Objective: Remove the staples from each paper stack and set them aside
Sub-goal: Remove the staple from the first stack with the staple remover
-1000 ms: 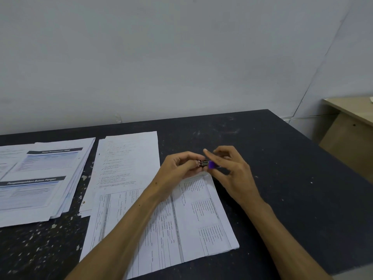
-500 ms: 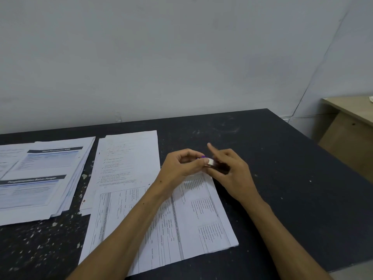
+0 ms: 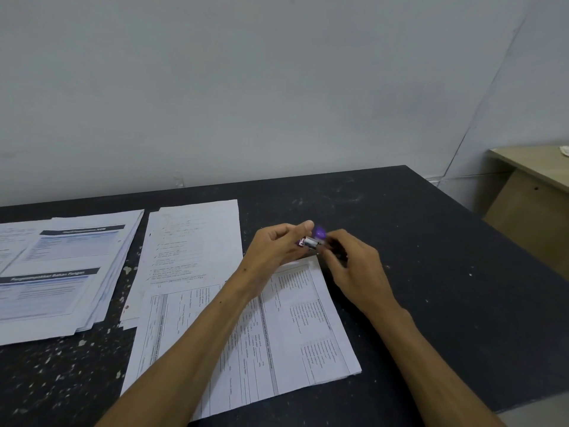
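Note:
A small staple remover (image 3: 312,238), purple with a metal part, is held between both hands above the far right corner of a printed paper stack (image 3: 277,334). My left hand (image 3: 277,246) pinches its metal end with curled fingers. My right hand (image 3: 354,263) grips the purple end from the right. The stack lies slanted on the black table (image 3: 431,272) under both forearms. The corner of the stack beneath the hands is partly hidden, and no staple is visible.
Another white paper stack (image 3: 194,241) lies behind and left of the printed one. A thicker pile of papers with blue headings (image 3: 61,272) sits at the far left. A beige desk (image 3: 532,180) stands beyond the table's right edge. A wall runs along the back.
Both hands have turned the small tool between them; its metal part and purple end now show more. The hands stay over the stack's far corner. The papers have not moved.

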`<state>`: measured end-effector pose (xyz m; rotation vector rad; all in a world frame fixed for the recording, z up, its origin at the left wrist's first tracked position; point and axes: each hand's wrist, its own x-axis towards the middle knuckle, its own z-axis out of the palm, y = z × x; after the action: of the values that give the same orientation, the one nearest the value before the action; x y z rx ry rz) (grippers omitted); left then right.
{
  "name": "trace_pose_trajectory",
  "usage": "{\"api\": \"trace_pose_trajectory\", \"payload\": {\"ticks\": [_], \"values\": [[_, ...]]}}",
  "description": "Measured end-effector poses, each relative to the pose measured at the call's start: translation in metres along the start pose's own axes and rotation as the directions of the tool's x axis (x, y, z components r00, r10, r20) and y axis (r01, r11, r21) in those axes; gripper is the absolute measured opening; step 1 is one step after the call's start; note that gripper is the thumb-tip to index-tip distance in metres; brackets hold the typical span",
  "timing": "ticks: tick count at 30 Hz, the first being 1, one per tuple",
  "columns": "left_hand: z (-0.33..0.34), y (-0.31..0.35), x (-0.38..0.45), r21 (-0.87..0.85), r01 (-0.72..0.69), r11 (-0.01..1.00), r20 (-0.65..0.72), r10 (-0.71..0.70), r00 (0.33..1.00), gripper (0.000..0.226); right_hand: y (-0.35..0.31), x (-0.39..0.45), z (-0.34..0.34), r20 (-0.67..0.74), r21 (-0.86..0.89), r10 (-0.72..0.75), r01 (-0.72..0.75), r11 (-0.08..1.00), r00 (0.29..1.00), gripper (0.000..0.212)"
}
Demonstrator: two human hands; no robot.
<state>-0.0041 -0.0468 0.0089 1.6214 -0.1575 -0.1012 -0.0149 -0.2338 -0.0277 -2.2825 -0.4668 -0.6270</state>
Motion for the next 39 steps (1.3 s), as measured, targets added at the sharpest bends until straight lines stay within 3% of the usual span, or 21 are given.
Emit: {"api": "trace_pose_trajectory", "payload": {"ticks": [7,13,19,24,32,36,39], "values": [[0.003,0.001,0.004,-0.033,0.043,0.999,0.003,-0.043,0.999,0.056,-0.003,-0.001,0.001,0.114,0.1,0.14,-0.152,0.983,0.984,0.005],[0.003,0.005,0.007,0.101,0.018,0.995,-0.019,-0.016,1.0,0.055,-0.005,0.003,0.0,0.211,0.018,0.197,-0.205,0.979,0.958,0.005],[-0.003,0.013,0.01,0.133,0.123,0.984,-0.03,-0.12,0.992,0.054,-0.006,0.004,-0.003,0.231,-0.023,0.12,-0.117,0.993,0.966,0.026],[-0.006,0.016,0.013,0.116,0.184,0.976,0.027,-0.189,0.982,0.042,-0.007,0.002,0.003,0.202,-0.037,0.108,-0.102,0.994,0.973,0.024],[0.002,0.017,0.013,-0.116,0.173,0.978,0.135,-0.157,0.978,0.027,0.0,0.001,0.004,0.08,0.181,0.152,-0.164,0.97,0.985,0.006],[0.009,0.018,0.018,-0.156,0.174,0.972,0.121,-0.156,0.98,0.024,0.0,0.004,-0.01,0.181,0.362,0.328,-0.373,0.854,0.927,0.014],[0.01,0.014,0.02,-0.172,0.183,0.968,0.14,-0.16,0.977,0.024,-0.003,0.005,-0.018,0.256,0.461,0.378,-0.456,0.762,0.89,0.021]]}}
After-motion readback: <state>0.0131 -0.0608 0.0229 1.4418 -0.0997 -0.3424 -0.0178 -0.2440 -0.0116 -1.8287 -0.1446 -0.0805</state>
